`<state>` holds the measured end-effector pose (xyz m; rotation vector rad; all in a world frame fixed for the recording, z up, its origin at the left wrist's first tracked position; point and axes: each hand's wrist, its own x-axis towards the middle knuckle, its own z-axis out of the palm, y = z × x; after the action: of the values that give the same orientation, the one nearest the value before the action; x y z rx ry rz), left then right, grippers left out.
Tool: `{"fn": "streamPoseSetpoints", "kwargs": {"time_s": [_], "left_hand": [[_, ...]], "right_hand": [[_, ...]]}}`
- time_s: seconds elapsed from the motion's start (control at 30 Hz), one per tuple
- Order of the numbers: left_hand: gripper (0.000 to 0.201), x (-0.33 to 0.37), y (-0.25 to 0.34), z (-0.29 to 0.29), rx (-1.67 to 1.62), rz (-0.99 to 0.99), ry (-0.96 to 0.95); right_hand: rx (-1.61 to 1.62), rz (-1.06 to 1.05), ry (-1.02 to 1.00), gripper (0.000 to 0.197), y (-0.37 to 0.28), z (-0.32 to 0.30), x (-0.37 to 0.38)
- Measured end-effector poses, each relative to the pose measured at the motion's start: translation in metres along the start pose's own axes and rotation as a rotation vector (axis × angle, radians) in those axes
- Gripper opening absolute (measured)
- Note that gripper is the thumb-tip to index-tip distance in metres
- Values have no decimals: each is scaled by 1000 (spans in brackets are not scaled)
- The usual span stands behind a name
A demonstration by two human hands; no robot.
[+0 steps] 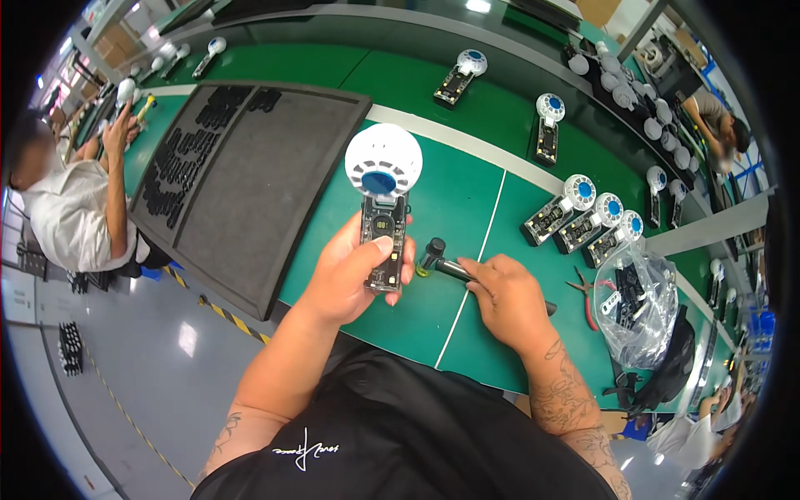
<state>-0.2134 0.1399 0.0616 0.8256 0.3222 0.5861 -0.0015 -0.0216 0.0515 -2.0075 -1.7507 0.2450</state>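
My left hand (343,271) is closed round the black handle of a handheld fan (383,162), thumb pressed on its front. The fan stands upright in my grip, its white round vented head with a blue centre at the top. Its handle is uncovered, showing a circuit board and a small lit display. My right hand (510,302) is wrapped round the dark handle of a small mallet (450,268). The mallet's black head, with a yellow-green face, points toward the fan and is apart from it. The handle's end sticks out past my palm.
On the green table (400,333), a black foam tray (258,167) holds many small black parts at left. Several similar fans (578,193) lie at right. Beside them are red-handled pliers (589,304) and a clear bag of parts (637,308). A co-worker (75,208) sits at left.
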Motion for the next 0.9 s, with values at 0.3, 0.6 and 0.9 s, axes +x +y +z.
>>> {"fn": "streamPoseSetpoints", "kwargs": {"time_s": [0.3, 0.6, 0.9], "left_hand": [[43, 10, -6, -9, -108, -19, -70], [44, 10, -3, -17, -97, -33, -30], [42, 4, 1, -23, 80, -32, 108]], "right_hand": [[-9, 35, 29, 35, 1, 7, 3], [-41, 48, 3, 35, 1, 6, 6], [-37, 44, -13, 35, 1, 6, 9]]}}
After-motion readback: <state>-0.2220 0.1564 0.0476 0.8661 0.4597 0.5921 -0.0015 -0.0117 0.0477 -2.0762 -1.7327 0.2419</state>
